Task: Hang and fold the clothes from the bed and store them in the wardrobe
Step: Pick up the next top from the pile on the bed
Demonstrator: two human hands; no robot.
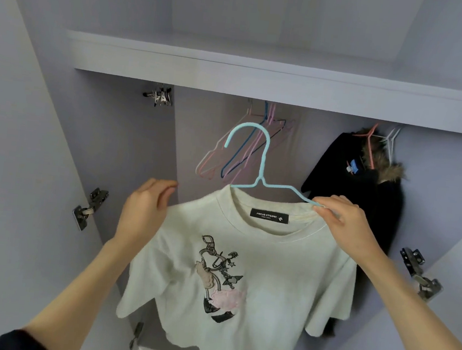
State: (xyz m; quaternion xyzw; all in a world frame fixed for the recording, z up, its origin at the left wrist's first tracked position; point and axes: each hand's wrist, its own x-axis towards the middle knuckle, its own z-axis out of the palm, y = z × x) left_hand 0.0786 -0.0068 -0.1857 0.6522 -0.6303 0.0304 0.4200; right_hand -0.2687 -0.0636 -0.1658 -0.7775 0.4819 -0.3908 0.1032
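One cream T-shirt hangs on one light blue hanger, held up in front of the open wardrobe just below the front edge of its shelf. The hanger's shoulder bar runs left to right, dipping slightly at the right, and its hook stands upright with the open end curling to the left; the shirt drops straight down from it, printed front and neck label facing the person. The left hand reaches up with the arm extended, its fingers loosely curved at the shirt's left shoulder; whether they actually grip the cloth or the hanger cannot be told. The right hand, arm likewise raised, pinches the right end of the hanger and the shirt's shoulder between thumb and fingers. Behind, a bunch of several bare hangers, pink, white and dark blue, hangs under the shelf, their exact number unclear. One dark fur-trimmed coat hangs toward the right.
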